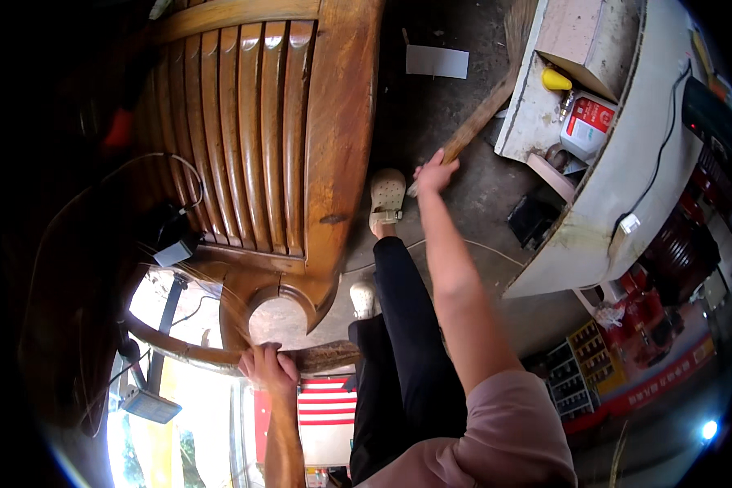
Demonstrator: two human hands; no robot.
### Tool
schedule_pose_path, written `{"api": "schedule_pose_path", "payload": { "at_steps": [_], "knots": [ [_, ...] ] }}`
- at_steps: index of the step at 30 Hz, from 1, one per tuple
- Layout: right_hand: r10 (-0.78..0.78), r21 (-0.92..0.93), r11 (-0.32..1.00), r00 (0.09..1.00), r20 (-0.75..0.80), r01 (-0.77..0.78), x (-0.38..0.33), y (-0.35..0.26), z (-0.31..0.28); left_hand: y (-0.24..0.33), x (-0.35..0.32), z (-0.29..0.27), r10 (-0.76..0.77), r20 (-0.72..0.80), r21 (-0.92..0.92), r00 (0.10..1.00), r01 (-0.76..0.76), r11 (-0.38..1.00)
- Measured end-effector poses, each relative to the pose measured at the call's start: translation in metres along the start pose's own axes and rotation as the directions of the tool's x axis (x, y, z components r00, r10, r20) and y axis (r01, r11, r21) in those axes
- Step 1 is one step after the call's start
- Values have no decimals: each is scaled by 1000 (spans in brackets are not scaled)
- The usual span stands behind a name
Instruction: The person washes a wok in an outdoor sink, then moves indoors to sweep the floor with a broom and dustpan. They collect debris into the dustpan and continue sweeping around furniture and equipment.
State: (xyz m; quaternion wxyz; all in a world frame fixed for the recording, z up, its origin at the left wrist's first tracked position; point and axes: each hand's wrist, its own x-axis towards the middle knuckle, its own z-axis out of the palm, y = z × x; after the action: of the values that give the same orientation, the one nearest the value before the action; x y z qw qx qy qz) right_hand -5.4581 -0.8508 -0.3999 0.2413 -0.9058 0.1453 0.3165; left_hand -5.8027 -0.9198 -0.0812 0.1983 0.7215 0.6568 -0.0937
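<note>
My right hand [437, 172] is closed round the handle of a long straw broom [484, 110]. The broom slants up and away to the right, and its bristles [519, 31] fan out near the top edge. My left hand [270, 366] is wrapped over the wooden armrest [325, 355] of a slatted wooden bench [342, 138], beside its scroll-shaped end. Past the broom, on the dark floor, lies a white rectangular sheet [437, 62].
To the right, a white shelf unit [610, 195] holds a red-and-white jug [587, 122] and a yellow cone-shaped piece [555, 79]. A black object [533, 221] lies by its base. A thin cable [488, 250] crosses the floor near my beige clogs [388, 195]. A grey device [177, 250] hangs by the bench.
</note>
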Motion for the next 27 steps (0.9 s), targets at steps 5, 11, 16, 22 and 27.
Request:
{"api": "schedule_pose_path", "payload": {
  "at_steps": [5,11,16,22,27],
  "knots": [
    [73,235,967,989,126,-101,-79,64,-28,2,1,2,57,-85,-32,995,-60,998],
    [252,466,670,767,590,-578,-214,46,-95,1,-3,6,102,-236,-28,966,-112,993],
    [175,403,733,724,668,-549,-328,75,-222,4,-1,6,124,-325,3,938,-130,991],
    [19,423,845,807,591,-329,-329,94,-244,5,-9,8,96,-335,17,937,-96,995],
    [-245,546,838,893,377,-1,-232,123,-154,0,-5,9,157,-326,22,932,-158,987]
  ]
}}
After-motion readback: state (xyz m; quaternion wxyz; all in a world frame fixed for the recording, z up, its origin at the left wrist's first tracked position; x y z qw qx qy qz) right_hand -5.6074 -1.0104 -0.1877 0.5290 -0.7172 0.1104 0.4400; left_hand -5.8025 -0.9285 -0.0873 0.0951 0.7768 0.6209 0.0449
